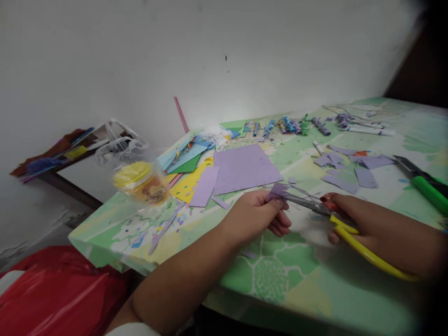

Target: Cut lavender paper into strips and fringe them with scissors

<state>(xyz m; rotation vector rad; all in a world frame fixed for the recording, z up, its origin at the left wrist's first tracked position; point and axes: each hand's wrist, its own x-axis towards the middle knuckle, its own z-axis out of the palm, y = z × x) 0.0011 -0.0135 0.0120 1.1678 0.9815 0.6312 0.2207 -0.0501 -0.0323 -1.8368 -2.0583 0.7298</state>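
Between the thumb and fingers of my left hand (265,212) is a small purple paper piece (277,190) with cuts along its edge. My right hand (353,219) is wrapped round the yellow handles of a pair of scissors (364,252). The scissor blades point left and reach the paper at my left fingertips. Just behind my left hand a large purple sheet (247,169) lies flat. Purple scraps (366,177) are scattered beyond my right hand.
A tub with a yellow lid (140,184) stands in clear plastic at the left. Curled paper rolls (289,125) line the back, near white markers (367,130). A green-handled cutter (429,193) lies at the right. Coloured sheets (191,163) and white string (215,135) lie near the wall.
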